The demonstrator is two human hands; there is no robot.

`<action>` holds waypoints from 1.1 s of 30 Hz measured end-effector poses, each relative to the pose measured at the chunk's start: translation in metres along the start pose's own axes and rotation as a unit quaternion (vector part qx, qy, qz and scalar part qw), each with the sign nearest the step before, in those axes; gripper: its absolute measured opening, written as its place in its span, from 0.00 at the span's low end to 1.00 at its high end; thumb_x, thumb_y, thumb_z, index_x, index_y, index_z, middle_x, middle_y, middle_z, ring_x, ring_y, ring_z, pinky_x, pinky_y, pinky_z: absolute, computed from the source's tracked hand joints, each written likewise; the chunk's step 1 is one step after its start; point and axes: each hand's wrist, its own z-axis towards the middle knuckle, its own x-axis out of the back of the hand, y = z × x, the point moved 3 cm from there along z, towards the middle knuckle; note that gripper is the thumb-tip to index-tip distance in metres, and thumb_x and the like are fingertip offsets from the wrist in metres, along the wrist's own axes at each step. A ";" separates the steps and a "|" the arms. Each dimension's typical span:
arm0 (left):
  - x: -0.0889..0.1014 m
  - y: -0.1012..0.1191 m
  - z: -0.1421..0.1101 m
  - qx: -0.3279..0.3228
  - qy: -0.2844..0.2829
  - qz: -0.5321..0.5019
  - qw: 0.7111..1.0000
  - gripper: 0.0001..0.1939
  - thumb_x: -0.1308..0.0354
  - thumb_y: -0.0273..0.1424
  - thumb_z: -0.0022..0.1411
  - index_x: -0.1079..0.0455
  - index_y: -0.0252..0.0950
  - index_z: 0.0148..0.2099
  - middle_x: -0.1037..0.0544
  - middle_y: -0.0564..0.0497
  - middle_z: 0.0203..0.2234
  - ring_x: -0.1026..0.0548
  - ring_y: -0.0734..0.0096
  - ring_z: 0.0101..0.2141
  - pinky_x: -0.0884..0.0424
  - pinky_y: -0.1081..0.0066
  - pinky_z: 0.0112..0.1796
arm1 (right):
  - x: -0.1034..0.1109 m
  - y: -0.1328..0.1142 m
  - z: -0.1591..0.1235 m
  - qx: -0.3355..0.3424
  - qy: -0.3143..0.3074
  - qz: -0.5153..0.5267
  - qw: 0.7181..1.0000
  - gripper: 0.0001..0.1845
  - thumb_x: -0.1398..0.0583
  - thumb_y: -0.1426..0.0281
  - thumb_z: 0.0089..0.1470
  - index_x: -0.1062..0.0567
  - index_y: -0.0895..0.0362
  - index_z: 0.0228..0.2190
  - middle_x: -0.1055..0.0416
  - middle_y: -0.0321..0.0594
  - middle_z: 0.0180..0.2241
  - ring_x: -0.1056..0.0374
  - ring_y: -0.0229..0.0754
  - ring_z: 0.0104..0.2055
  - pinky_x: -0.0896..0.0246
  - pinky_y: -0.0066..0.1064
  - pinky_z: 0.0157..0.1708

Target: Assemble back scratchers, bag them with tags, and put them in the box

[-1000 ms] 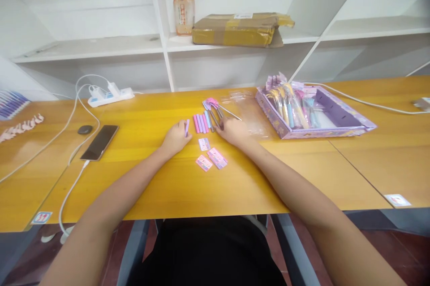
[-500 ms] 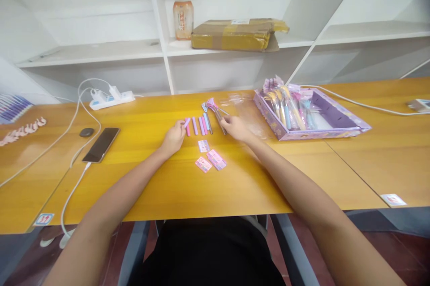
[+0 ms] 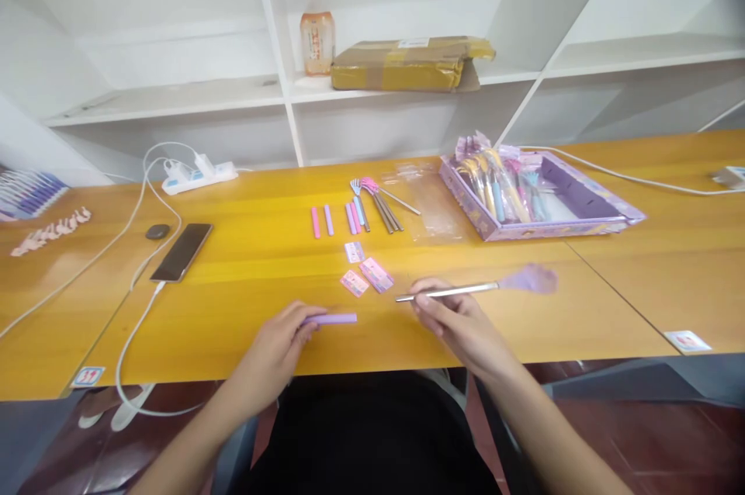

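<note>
Near the table's front edge, my left hand (image 3: 283, 344) is closed on one end of a purple tube (image 3: 337, 319). My right hand (image 3: 459, 318) grips the metal rod of a back scratcher (image 3: 466, 290), whose purple claw head is blurred and points right. The tube's free end faces the rod's bare tip, with a gap between them. Farther back lie pink and purple tubes (image 3: 322, 221), a blue back scratcher (image 3: 358, 200) and several pink-headed metal back scratchers (image 3: 384, 209). Three small printed cards (image 3: 376, 275) rest just beyond my hands.
A purple box (image 3: 559, 230) with packaged items stands at the right, beside clear plastic bags (image 3: 431, 208). To the left are a phone (image 3: 181, 253), white cables and a power strip (image 3: 201, 178). A shelf behind carries a bottle (image 3: 317, 41) and a taped carton (image 3: 401, 64).
Both hands have come back toward the table's front edge. My left hand has brought a purple tube from the row, and my right hand has taken a purple-headed back scratcher from the pile.
</note>
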 end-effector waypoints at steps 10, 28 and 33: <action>-0.033 -0.036 0.009 0.059 0.045 -0.030 0.997 0.18 0.54 0.44 0.82 0.28 0.42 0.55 0.20 0.50 0.39 0.23 0.64 0.37 0.28 0.64 0.43 | -0.022 0.033 -0.011 0.003 0.036 -0.035 0.999 0.20 0.31 0.49 0.62 0.25 0.51 0.36 0.29 0.32 0.26 0.43 0.36 0.23 0.46 0.31 0.25; -0.036 -0.034 0.007 0.022 -0.037 -0.030 0.999 0.17 0.54 0.43 0.83 0.26 0.44 0.57 0.19 0.52 0.40 0.23 0.67 0.39 0.29 0.66 0.46 | -0.020 0.046 -0.016 0.028 -0.016 -0.022 0.999 0.17 0.38 0.50 0.70 0.19 0.50 0.42 0.21 0.37 0.33 0.36 0.39 0.25 0.39 0.36 0.32; -0.036 -0.034 0.005 0.007 -0.045 -0.041 0.998 0.15 0.51 0.41 0.83 0.25 0.44 0.56 0.20 0.53 0.37 0.23 0.69 0.36 0.29 0.68 0.43 | -0.018 0.046 -0.015 0.022 -0.026 0.003 0.999 0.18 0.37 0.50 0.69 0.18 0.52 0.42 0.21 0.37 0.31 0.37 0.37 0.24 0.38 0.34 0.32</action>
